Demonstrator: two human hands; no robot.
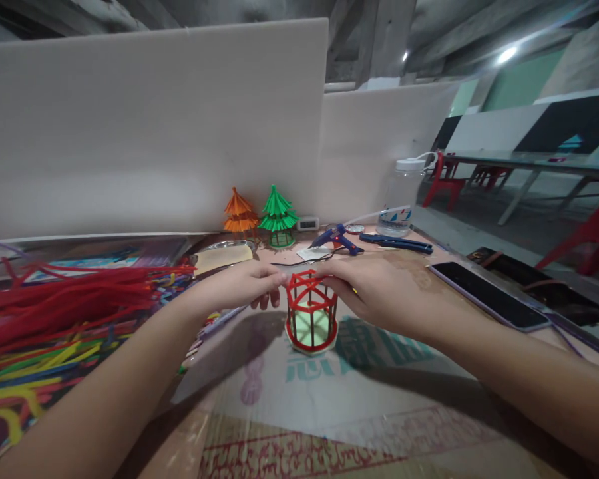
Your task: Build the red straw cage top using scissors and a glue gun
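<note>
In the middle of the table stands a small round pavilion-like frame (pixel 312 307), with red pipe-cleaner rings, dark uprights and a pale green base. Red strips cross over its top. My left hand (pixel 252 285) comes in from the left, thumb and forefinger pinched at the upper left rim. From the other side my right hand (pixel 359 286) grips the upper right rim; its fingertips are partly hidden behind the frame. Behind the hands rests a blue glue gun (pixel 335 238). Two finished-looking tiered models, an orange one (pixel 239 214) and a green one (pixel 278 216), stand farther back.
Bundles of red and multicoloured pipe cleaners (pixel 64 306) cover the left side. A metal tray (pixel 224 253), small digital display (pixel 308 223), dark blue tool (pixel 397 243), water bottle (pixel 402 196) and phone (pixel 486 293) lie around the back and right. White boards (pixel 154 133) rise behind.
</note>
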